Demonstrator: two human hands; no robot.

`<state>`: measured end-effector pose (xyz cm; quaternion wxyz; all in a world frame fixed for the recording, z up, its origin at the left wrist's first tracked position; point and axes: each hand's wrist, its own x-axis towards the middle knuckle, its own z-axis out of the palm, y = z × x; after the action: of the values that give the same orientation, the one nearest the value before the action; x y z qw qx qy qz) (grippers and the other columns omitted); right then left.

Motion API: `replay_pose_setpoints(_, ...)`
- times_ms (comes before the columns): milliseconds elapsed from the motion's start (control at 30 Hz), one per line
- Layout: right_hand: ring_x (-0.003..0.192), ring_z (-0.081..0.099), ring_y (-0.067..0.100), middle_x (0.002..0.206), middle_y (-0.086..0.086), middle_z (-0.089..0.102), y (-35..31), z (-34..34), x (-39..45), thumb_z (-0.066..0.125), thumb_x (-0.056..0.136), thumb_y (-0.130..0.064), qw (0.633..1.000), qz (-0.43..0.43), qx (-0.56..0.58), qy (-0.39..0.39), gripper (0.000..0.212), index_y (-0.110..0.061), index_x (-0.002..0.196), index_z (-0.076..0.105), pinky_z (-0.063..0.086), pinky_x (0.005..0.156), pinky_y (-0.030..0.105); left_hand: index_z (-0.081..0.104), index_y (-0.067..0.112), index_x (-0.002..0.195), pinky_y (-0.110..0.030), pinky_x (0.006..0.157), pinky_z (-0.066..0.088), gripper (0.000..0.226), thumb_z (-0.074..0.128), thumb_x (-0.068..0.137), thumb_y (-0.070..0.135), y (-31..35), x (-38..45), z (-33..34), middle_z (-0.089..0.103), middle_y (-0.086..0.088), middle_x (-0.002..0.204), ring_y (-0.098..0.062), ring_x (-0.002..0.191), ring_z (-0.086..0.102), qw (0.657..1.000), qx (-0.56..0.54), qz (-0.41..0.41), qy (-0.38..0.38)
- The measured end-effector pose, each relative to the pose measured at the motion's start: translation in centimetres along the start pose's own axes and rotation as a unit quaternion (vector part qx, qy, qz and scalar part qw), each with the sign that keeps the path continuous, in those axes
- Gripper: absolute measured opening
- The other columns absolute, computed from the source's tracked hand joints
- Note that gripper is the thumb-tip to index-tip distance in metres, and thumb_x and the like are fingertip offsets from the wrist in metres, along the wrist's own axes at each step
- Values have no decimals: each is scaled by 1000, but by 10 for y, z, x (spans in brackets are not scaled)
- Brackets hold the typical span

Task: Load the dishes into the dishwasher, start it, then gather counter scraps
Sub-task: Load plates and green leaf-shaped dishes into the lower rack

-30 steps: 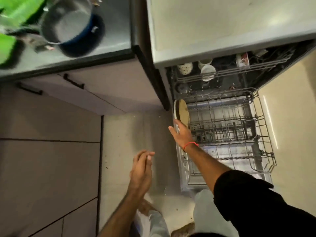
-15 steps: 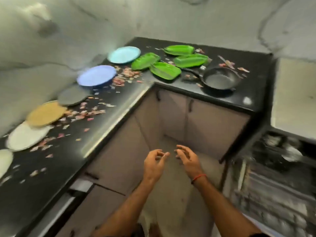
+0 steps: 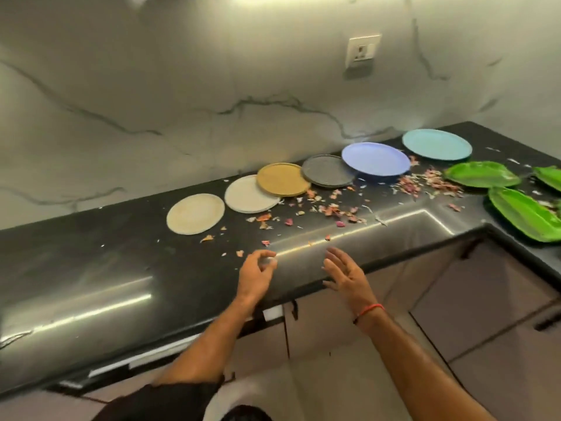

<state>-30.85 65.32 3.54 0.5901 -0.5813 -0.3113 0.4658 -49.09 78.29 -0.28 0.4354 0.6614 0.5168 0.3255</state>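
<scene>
A row of round plates lies along the back of the black counter (image 3: 91, 262): cream (image 3: 195, 213), pale grey (image 3: 249, 194), mustard (image 3: 281, 179), dark grey (image 3: 327, 171), blue (image 3: 375, 158) and turquoise (image 3: 436, 144). Green leaf-shaped plates (image 3: 482, 174) sit at the right corner. Pink and white scraps (image 3: 340, 208) are scattered in front of the plates. My left hand (image 3: 255, 273) hovers over the counter's front edge, fingers loosely curled, holding nothing. My right hand (image 3: 346, 273) is beside it, fingers spread and empty.
A marble wall with a socket (image 3: 362, 51) rises behind the counter. Brown cabinet doors (image 3: 485, 299) run below the L-shaped counter. The dishwasher is out of view.
The view swung from the open dishwasher up to the counter. My right hand left the plate in the rack, and both hands now reach over the counter edge near the scraps.
</scene>
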Motion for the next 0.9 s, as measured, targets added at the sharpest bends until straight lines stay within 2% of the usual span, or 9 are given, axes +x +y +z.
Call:
replay_pose_setpoints(100,134,44,16,149,-2,42,-2,27,30,51,100,-16,999,5,-16,-43,45,-26,143,40,46,101,36,67,26,102,-33,90,54,15,70,91,16,-24,50,-46,68,0,106,-11,90,65,997,59,-26,52)
replay_pose_setpoints(200,135,44,20,149,0,41,-2,51,54,50,100,-17,998,20,-29,-58,47,-24,145,38,44,106,40,64,26,115,-49,103,46,24,66,92,22,-54,103,-85,65,0,119,-24,114,60,983,156,-54,87)
replay_pose_setpoints(267,134,45,20,148,1,42,0,63,67,52,100,-18,998,23,-24,-62,44,-26,142,40,44,106,41,53,27,134,-56,110,34,40,61,95,27,-65,133,-103,59,-3,134,-30,131,46,963,235,-93,93)
replay_pose_setpoints(367,131,48,17,145,-2,46,9,72,73,53,99,-22,997,25,-26,-67,40,-34,137,44,44,107,41,23,27,153,-61,116,16,63,54,99,36,-77,161,-117,35,-3,159,-37,148,18,939,315,-126,52)
replay_pose_setpoints(467,128,51,14,143,-3,49,18,69,70,54,99,-24,996,32,-49,-69,42,-34,138,44,45,106,42,6,29,158,-64,118,6,73,47,100,49,-96,175,-123,22,-5,165,-39,152,2,912,377,-160,-29)
replay_pose_setpoints(633,125,53,16,138,-1,53,20,57,68,54,98,-24,995,34,-78,-51,34,-40,128,48,48,103,40,38,26,147,-63,109,24,64,54,94,58,-87,167,-123,47,-6,147,-36,136,34,874,484,-48,16)
replay_pose_setpoints(767,123,55,17,133,-3,54,16,55,65,52,99,-23,996,32,-77,-43,33,-36,129,48,51,98,35,56,28,129,-61,99,39,31,53,100,39,-104,147,-123,55,0,132,-29,125,46,802,598,-14,5)
replay_pose_setpoints(833,122,56,17,132,-4,56,15,54,62,52,99,-22,995,31,-81,-48,34,-32,132,48,52,96,34,58,27,125,-60,92,44,26,57,99,27,-108,144,-126,59,1,126,-28,120,51,791,612,-8,5)
replay_pose_setpoints(900,119,58,16,131,-3,58,16,54,58,52,99,-21,995,30,-86,-50,33,-30,131,49,53,94,33,60,26,123,-60,91,47,24,54,100,30,-107,144,-128,59,0,127,-28,119,52,799,601,4,6)
